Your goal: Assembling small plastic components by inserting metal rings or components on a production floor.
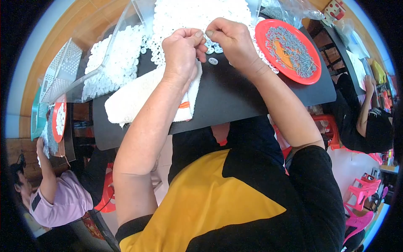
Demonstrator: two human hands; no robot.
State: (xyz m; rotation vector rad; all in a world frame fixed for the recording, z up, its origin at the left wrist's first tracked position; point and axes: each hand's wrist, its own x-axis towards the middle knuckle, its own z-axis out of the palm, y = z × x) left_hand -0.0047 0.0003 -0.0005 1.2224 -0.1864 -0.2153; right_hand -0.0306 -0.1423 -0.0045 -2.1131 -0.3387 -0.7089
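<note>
My left hand (181, 52) and my right hand (231, 40) meet fingertip to fingertip above a black table (235, 98). Both pinch something very small between thumb and forefinger; it is too tiny to name. Just below the fingers lie a few loose white plastic rings (213, 61). My left wrist rests on a folded white towel (134, 98). A large heap of white rings (189, 14) fills the table behind my hands. To my right stands a red plate (268, 29) holding several small grey metal pieces (294, 48).
A clear plastic tray (94, 71) with more white rings (115, 63) lies at the left, beside a white perforated basket (63, 67). One person in a lilac shirt (63, 199) works at lower left, another in black (369, 122) at right. Pink plastic chairs (363, 193) stand lower right.
</note>
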